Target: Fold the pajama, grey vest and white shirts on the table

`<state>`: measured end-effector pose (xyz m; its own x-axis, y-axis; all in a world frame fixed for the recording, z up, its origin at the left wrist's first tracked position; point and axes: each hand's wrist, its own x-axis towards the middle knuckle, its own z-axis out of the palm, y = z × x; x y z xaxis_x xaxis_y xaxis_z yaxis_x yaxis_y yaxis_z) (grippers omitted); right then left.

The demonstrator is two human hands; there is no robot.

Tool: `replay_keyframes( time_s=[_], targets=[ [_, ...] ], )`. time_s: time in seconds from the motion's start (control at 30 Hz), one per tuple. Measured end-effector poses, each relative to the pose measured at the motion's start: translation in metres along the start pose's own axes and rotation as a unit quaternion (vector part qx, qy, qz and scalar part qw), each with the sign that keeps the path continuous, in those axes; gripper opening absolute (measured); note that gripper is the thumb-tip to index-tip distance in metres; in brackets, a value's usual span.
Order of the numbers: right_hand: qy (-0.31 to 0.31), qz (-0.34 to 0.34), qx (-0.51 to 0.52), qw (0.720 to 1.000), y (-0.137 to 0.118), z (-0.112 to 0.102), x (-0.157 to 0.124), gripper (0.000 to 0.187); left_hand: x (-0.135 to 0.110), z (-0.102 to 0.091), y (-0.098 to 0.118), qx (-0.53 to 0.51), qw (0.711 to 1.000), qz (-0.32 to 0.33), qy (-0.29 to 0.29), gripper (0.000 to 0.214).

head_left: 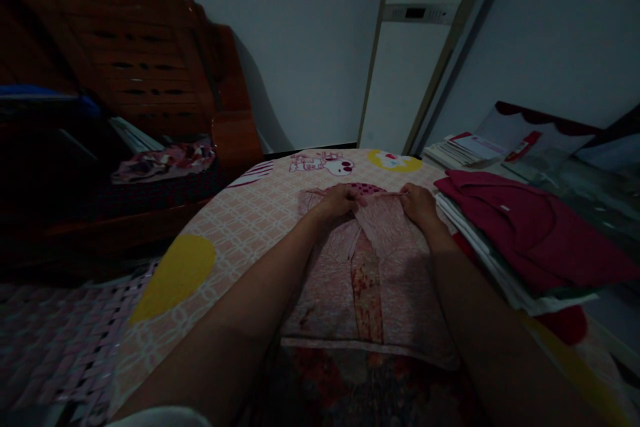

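Pink garment (407,293) laid flat on the round table (240,230), right in front of me. Left hand (340,202) grips its far edge left of the middle strip; right hand (419,205) pinches the same edge further right. Folded stack beside my right forearm, magenta top (530,230) uppermost. Wooden chair (145,73) off left.

Mottled pink garment (407,293), folded, reddish strip (367,297) down its middle, on patterned cloth (237,227).
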<state>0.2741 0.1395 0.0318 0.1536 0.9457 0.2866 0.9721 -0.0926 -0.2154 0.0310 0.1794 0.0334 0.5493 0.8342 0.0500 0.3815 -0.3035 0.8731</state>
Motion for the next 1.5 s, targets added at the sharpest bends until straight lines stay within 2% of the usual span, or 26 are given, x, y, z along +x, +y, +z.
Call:
replay_keyframes(
  time_s=[0.13, 0.33, 0.57, 0.7, 0.77, 0.8, 0.87, 0.93, 1.03, 1.1, 1.2, 1.33, 1.43, 1.5],
  targets=[
    [-0.016, -0.01, -0.078, 0.997, 0.003, 0.005, -0.002, 0.026, 0.0, 0.0, -0.001, 0.126, 0.99, 0.037, 0.043, 0.032],
    [-0.021, 0.016, -0.103, 0.994, 0.004, 0.008, 0.001, 0.027, -0.001, 0.003, -0.003, 0.2, 0.974, 0.102, 0.013, 0.03],
    [-0.004, 0.039, -0.064, 0.997, 0.003, 0.003, -0.003, 0.031, -0.002, 0.003, -0.006, 0.248, 0.958, 0.143, 0.005, 0.03],
    [0.043, 0.055, 0.038, 0.997, -0.01, -0.008, -0.002, 0.034, -0.002, 0.003, -0.008, 0.267, 0.95, 0.162, -0.005, 0.028],
    [0.02, 0.068, 0.162, 0.984, -0.021, -0.013, -0.001, 0.03, -0.002, 0.003, -0.008, 0.271, 0.949, 0.16, -0.001, 0.029],
    [-0.019, 0.072, 0.237, 0.969, -0.027, -0.014, -0.001, 0.026, -0.002, 0.003, -0.008, 0.272, 0.949, 0.159, 0.003, 0.03],
    [-0.121, 0.08, 0.362, 0.921, -0.035, -0.014, -0.002, 0.017, -0.003, 0.003, -0.008, 0.264, 0.951, 0.158, 0.006, 0.031],
    [-0.179, 0.106, 0.414, 0.886, -0.037, -0.011, -0.004, 0.013, -0.003, 0.003, -0.009, 0.25, 0.955, 0.158, 0.007, 0.03],
    [-0.17, 0.162, 0.432, 0.871, -0.029, -0.006, -0.008, 0.025, -0.002, 0.002, -0.011, 0.227, 0.962, 0.151, 0.004, 0.03],
    [-0.163, 0.167, 0.453, 0.86, -0.021, -0.004, -0.009, 0.027, -0.001, 0.001, -0.012, 0.212, 0.966, 0.146, 0.001, 0.031],
    [-0.154, 0.159, 0.471, 0.854, -0.017, -0.004, -0.011, 0.024, -0.001, 0.0, -0.015, 0.195, 0.97, 0.148, 0.004, 0.031],
    [-0.158, 0.155, 0.466, 0.857, -0.023, -0.008, -0.011, 0.019, -0.003, -0.002, -0.017, 0.204, 0.962, 0.182, 0.015, 0.029],
    [-0.145, 0.115, 0.489, 0.852, -0.033, -0.008, -0.008, 0.01, -0.003, -0.003, -0.019, 0.213, 0.954, 0.209, 0.003, 0.029],
    [-0.131, 0.087, 0.525, 0.837, -0.039, -0.006, -0.007, 0.004, -0.002, -0.004, -0.02, 0.216, 0.952, 0.218, -0.011, 0.03]
  ],
)
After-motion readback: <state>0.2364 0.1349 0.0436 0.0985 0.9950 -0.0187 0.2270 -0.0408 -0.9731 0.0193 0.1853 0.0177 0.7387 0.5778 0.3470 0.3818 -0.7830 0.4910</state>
